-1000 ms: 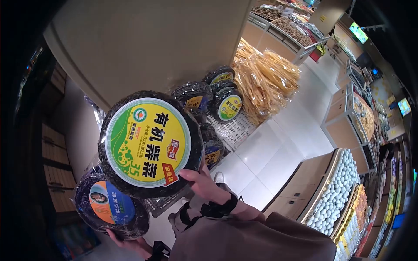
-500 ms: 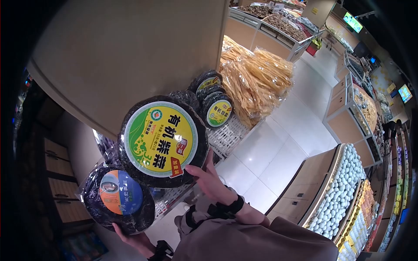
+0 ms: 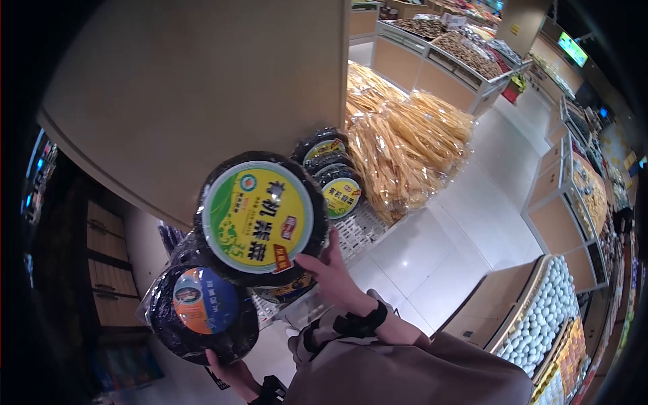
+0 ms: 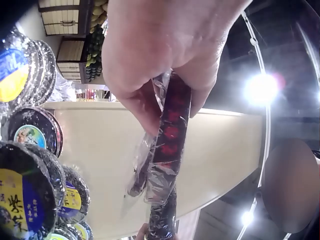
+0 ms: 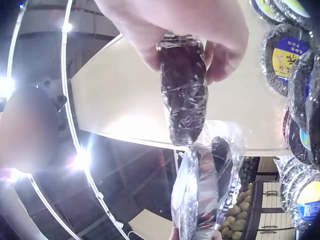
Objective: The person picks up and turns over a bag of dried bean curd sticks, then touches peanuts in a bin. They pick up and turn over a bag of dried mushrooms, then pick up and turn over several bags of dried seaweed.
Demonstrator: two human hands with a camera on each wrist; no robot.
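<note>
In the head view my right hand (image 3: pixel 337 280) pinches the lower right edge of a round dark package (image 3: pixel 260 219) with a yellow and green label, thumb on its front. My left hand (image 3: pixel 233 374) grips the bottom edge of another round dark package (image 3: pixel 202 310), labelled blue and orange and wrapped in loose clear plastic. The first package overlaps the upper part of the second. Seen edge-on in the left wrist view, the left package (image 4: pixel 172 130) sits between the thumb and fingers of my left hand (image 4: pixel 165 50). My right hand (image 5: pixel 185 30) holds its package (image 5: pixel 185 95) likewise.
More round packages (image 3: pixel 341 196) stand on a white slatted rack (image 3: pixel 351 233) beside a beige panel (image 3: pixel 202 88). Bagged long yellow strips (image 3: pixel 412 148) lie beyond them. At the right is a bin of pale eggs (image 3: pixel 540 317). Wooden cabinets (image 3: pixel 108 290) stand at the left.
Both hands and their packages have shifted rightward in the head view, and the packages look a little smaller. The view of the surroundings has shifted too. Both hands keep their hold.
</note>
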